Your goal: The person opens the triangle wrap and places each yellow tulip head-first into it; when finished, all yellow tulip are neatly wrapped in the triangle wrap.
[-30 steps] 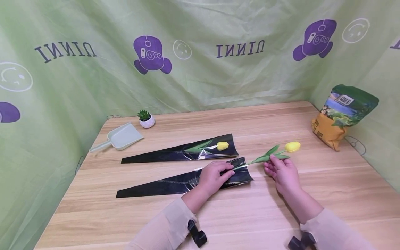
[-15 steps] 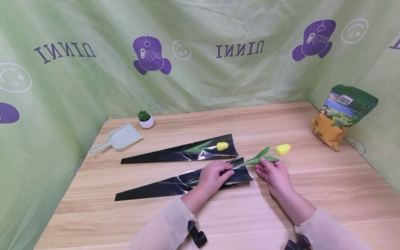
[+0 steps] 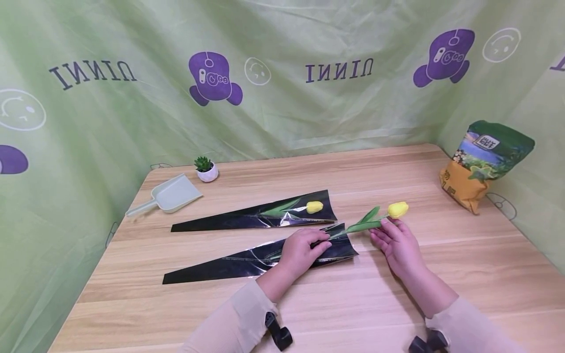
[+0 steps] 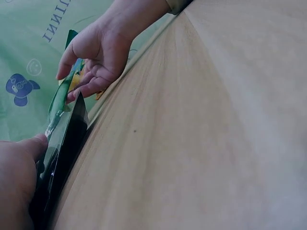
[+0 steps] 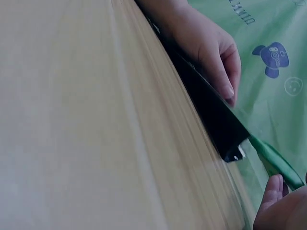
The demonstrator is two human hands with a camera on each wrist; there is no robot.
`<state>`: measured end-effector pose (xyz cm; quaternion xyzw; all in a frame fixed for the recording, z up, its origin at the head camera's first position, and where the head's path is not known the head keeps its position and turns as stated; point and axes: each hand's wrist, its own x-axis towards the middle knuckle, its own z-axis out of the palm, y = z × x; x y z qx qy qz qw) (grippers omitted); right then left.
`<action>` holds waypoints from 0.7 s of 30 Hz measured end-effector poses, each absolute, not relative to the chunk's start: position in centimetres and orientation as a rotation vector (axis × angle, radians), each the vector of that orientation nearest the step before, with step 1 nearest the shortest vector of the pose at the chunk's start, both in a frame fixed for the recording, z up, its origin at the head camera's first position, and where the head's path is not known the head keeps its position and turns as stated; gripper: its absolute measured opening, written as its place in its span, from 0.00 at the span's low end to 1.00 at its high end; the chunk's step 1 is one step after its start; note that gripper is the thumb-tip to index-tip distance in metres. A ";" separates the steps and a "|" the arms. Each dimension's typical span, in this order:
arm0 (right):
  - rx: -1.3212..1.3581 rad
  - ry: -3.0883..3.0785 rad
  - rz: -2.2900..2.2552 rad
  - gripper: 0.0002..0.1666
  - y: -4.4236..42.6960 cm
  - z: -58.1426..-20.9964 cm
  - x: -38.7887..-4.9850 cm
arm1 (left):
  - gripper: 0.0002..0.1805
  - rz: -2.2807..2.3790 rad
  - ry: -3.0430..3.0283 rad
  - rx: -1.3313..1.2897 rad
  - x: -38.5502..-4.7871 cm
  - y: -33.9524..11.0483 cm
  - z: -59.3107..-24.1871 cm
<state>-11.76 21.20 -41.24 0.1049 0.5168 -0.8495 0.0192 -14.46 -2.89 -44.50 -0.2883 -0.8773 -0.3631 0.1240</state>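
Note:
A yellow tulip (image 3: 398, 210) has its lower stem inside a tapered black flower sleeve (image 3: 207, 267) with a clear front. Its bloom and leaves stick out past the sleeve's wide right end. My left hand (image 3: 297, 252) pinches that sleeve near its mouth, thumb by the stem. Just below the bloom, my right hand (image 3: 400, 252) pinches the tulip's stem between thumb and fingers. In the right wrist view a green leaf (image 5: 276, 160) runs from the sleeve mouth to the right hand. Behind lies a second black sleeve (image 3: 229, 221) with a yellow tulip inside.
A grey dustpan (image 3: 176, 193) and a small potted succulent (image 3: 206, 169) are at the table's back left. Toward the back right stands a green and orange bag (image 3: 483, 164). A green printed curtain (image 3: 282, 113) surrounds the wooden table (image 3: 132, 314).
The tulip has slid left, deeper into the sleeve. My right hand first moved left with it, then shifted right along the stem toward the bloom. The left hand stays at the sleeve.

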 end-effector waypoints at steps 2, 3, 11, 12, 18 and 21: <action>0.261 1.588 -2.639 0.14 21.8 -41.3 -11.8 | 0.11 -1.064 -2.556 -0.841 -14.5 -2.9 -44.5; 0.230 1.584 -2.639 0.14 22.1 -41.4 -11.9 | 0.11 -1.067 -2.556 -0.841 -14.5 -2.9 -44.5; 0.111 1.593 -2.591 0.07 25.3 -41.9 -12.6 | 0.11 -1.066 -2.561 -0.836 -14.5 -2.9 -44.6; 0.077 1.594 -2.575 0.07 25.7 -41.9 -12.7 | 0.11 -1.063 -2.560 -0.836 -14.5 -2.9 -44.6; -0.071 1.572 -2.488 0.10 28.3 -42.0 -13.3 | 0.11 -1.057 -2.559 -0.838 -14.4 -2.9 -44.6; -0.093 1.585 -2.431 0.12 29.3 -42.0 -13.6 | 0.11 -1.059 -2.555 -0.842 -14.4 -2.9 -44.6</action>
